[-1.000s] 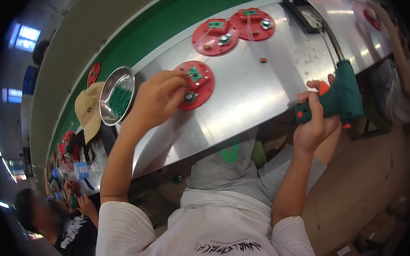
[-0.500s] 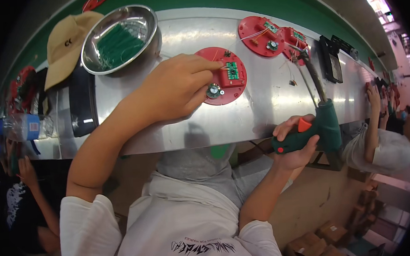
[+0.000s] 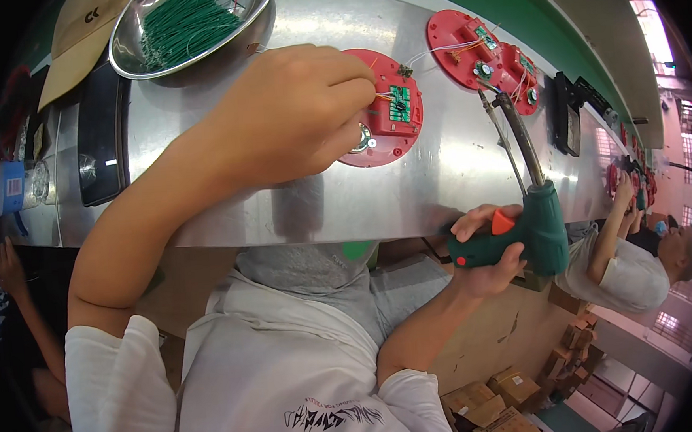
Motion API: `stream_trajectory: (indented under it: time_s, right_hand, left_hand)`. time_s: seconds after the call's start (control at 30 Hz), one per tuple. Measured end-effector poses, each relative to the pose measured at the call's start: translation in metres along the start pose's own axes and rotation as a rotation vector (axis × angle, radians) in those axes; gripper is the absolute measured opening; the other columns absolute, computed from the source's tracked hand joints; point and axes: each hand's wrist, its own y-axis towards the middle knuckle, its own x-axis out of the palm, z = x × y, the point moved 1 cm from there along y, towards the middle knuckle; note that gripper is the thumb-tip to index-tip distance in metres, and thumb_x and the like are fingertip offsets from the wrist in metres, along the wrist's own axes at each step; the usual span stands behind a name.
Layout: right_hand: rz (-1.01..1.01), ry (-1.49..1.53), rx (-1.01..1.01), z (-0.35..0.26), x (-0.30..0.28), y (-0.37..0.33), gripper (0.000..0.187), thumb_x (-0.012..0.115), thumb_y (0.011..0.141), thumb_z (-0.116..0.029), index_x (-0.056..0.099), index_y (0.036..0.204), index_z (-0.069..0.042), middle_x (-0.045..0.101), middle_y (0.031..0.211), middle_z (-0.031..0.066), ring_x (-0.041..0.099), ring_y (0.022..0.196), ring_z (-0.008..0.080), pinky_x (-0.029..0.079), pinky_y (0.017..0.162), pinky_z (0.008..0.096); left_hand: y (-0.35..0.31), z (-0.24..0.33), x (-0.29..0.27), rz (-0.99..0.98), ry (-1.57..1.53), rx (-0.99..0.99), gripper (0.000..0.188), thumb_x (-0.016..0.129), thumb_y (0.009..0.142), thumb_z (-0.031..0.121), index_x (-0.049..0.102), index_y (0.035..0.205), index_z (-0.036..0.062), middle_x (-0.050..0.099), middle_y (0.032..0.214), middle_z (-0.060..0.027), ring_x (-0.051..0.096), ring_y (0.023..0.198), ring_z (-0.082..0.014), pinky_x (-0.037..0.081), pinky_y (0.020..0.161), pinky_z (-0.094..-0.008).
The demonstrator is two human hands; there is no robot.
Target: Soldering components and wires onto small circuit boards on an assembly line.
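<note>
My left hand (image 3: 296, 112) rests on a round red plastic disc (image 3: 384, 130) on the steel bench (image 3: 298, 207), fingertips pinching thin wires at a small green circuit board (image 3: 399, 103) mounted on it. My right hand (image 3: 487, 259) grips a green soldering gun (image 3: 533, 228) with an orange trigger at the bench's near edge. Its long metal tip (image 3: 503, 127) reaches up toward two more red discs (image 3: 483, 53).
A steel bowl of green wire pieces (image 3: 184, 24) stands at the back left beside a tan cap (image 3: 81, 34) and a black box (image 3: 102, 136). Another person (image 3: 638, 257) works farther right along the line. Cardboard boxes (image 3: 500, 408) lie on the floor below.
The view has swung and closed in on the bench. My left hand stays on the red disc, fingers now at the green board. My right hand still holds the soldering gun at the bench edge.
</note>
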Motion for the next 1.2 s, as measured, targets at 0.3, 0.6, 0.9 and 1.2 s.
stream_trajectory:
  time_s: [0.3,0.6,0.9,1.2]
  right_hand:
    - [-0.016,-0.339,-0.069,-0.03,0.021,-0.014,0.067,0.066,0.092,-0.056,0.052,0.112,0.006,0.063,0.085,0.0219,0.06,0.055,0.0222,0.051,0.046,0.0313]
    - [-0.189,-0.367,0.004,-0.028,0.014,-0.007,0.071,0.063,0.095,-0.053,0.051,0.117,0.014,0.059,0.098,0.0266,0.059,0.055,0.0228,0.043,0.045,0.0292]
    - [-0.187,-0.37,-0.127,-0.021,0.017,-0.008,0.065,0.064,0.096,-0.043,0.049,0.113,0.018,0.062,0.095,0.0299,0.057,0.053,0.0222,0.042,0.046,0.0293]
    - [-0.218,-0.343,-0.146,-0.019,0.017,-0.004,0.057,0.065,0.096,-0.036,0.052,0.11,0.018,0.061,0.091,0.0322,0.056,0.05,0.0214,0.043,0.045,0.0282]
  left_hand:
    - [0.003,0.011,0.005,0.141,0.055,0.012,0.019,0.075,0.074,-0.003,0.068,0.092,-0.0015,0.066,0.082,-0.0126,0.065,0.068,-0.0282,0.051,0.059,-0.0355]
    - [-0.002,0.013,0.021,0.206,-0.006,-0.049,0.016,0.075,0.075,-0.004,0.069,0.089,-0.0006,0.063,0.073,-0.0097,0.06,0.058,-0.023,0.047,0.052,-0.0324]
    - [-0.002,0.016,0.024,0.228,-0.035,-0.121,0.014,0.075,0.078,-0.004,0.069,0.09,0.0003,0.063,0.072,-0.0081,0.059,0.054,-0.017,0.046,0.05,-0.0266]
    - [0.003,0.021,0.021,0.194,-0.025,-0.181,0.015,0.075,0.078,-0.002,0.07,0.093,0.0014,0.062,0.071,-0.006,0.056,0.053,-0.0151,0.045,0.05,-0.0254]
